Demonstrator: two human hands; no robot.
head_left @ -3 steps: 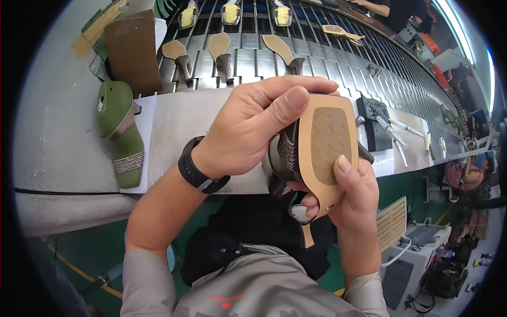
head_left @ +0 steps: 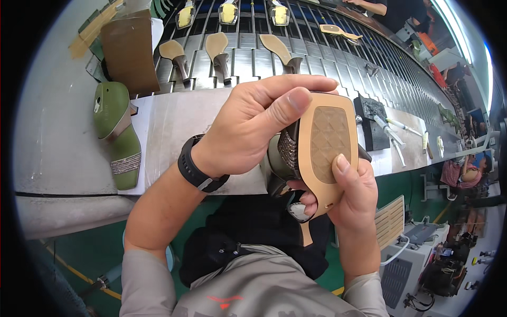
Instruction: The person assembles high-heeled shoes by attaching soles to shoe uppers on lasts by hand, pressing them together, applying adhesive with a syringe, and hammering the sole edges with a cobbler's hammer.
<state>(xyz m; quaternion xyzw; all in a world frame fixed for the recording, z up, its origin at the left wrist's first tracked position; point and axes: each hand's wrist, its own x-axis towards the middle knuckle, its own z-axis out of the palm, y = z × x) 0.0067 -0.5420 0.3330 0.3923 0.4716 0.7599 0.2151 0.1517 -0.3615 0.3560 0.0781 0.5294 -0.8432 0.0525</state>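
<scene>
Over the near edge of the table I hold a shoe with a tan outsole (head_left: 308,134) facing up, its brown inset panel quilted. A dark glittery strap and a green shoe last (head_left: 275,158) show partly beneath it. My left hand (head_left: 248,124) closes round the toe end, thumb on the edge, fingers across the top. Lower down, my right hand (head_left: 355,195) grips the narrow part, thumb pressed on the sole and fingers curled beneath. A tan strip (head_left: 306,234) hangs below; what it belongs to is partly hidden.
At left on the table lies a green shoe last (head_left: 112,108) with a glittery strap. Behind it stands a brown board (head_left: 129,53). A slatted metal conveyor (head_left: 243,66) carries several heeled soles (head_left: 217,47). To the right are a black block (head_left: 372,124) and brushes (head_left: 391,132).
</scene>
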